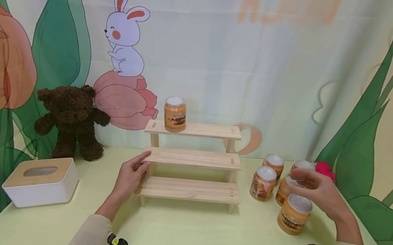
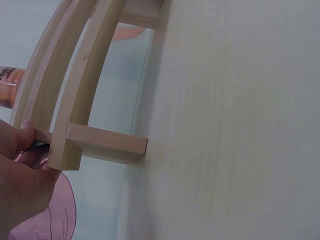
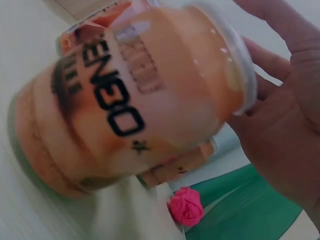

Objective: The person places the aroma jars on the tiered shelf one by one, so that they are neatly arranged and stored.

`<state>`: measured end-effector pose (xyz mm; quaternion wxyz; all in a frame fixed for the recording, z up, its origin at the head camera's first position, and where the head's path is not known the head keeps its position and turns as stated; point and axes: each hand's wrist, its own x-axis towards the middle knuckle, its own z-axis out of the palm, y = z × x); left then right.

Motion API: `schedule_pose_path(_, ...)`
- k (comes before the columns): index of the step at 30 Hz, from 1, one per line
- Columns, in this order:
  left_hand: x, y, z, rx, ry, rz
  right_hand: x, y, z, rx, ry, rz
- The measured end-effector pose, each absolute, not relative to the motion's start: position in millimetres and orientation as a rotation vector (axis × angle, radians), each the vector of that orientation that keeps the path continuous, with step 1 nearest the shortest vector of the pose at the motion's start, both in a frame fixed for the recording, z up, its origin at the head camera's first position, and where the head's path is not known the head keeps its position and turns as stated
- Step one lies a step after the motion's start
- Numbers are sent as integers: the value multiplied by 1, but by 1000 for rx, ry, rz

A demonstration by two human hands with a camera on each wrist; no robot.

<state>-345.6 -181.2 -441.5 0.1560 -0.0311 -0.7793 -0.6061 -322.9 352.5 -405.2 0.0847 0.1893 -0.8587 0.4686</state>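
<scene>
A cluster of 5 orange jars (image 1: 278, 185) with pale lids stands on the bench (image 1: 194, 240), to the right of a wooden 3-step rack (image 1: 192, 162). A sixth jar (image 1: 175, 114) is already set on the left end of the rack's top step. The right hand (image 1: 317, 190) is lowered over the middle of the cluster, its fingers (image 1: 296, 182) curved about the lid of a jar (image 3: 135, 100) there; in the right wrist view that jar fills the frame, with the palm close behind its lid, but whether it is truly gripped or only touched cannot be told. The left hand (image 1: 131, 176) is laid against the left end of the rack, thumb and fingers (image 2: 25, 131) pinching the edge of the middle step, so the rack is steadied.

The step in hand is judged to be the taking of a second jar. Next, a firm hold on the lid would be called for, then a straight lift clear of the neighbouring jars.

A brown teddy bear (image 1: 71, 118), a white tissue box (image 1: 41, 179) and a pink woolly ball (image 1: 324, 170) are set further out.
</scene>
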Motion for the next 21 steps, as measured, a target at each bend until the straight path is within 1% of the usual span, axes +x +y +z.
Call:
schedule_pose_path(8, -348, -180, -442, -68, -2223, -1745, -311, 381, -402, 814, -2598, 1599)
schedule_pose_path(13, -346, -180, -440, -70, -2223, -1735, -310, 392, -408, 885, -2715, 1684)
schedule_pose_path(21, -344, -180, -440, -72, -2212, -1763, -316, 396, -426, 957, -2730, 1819)
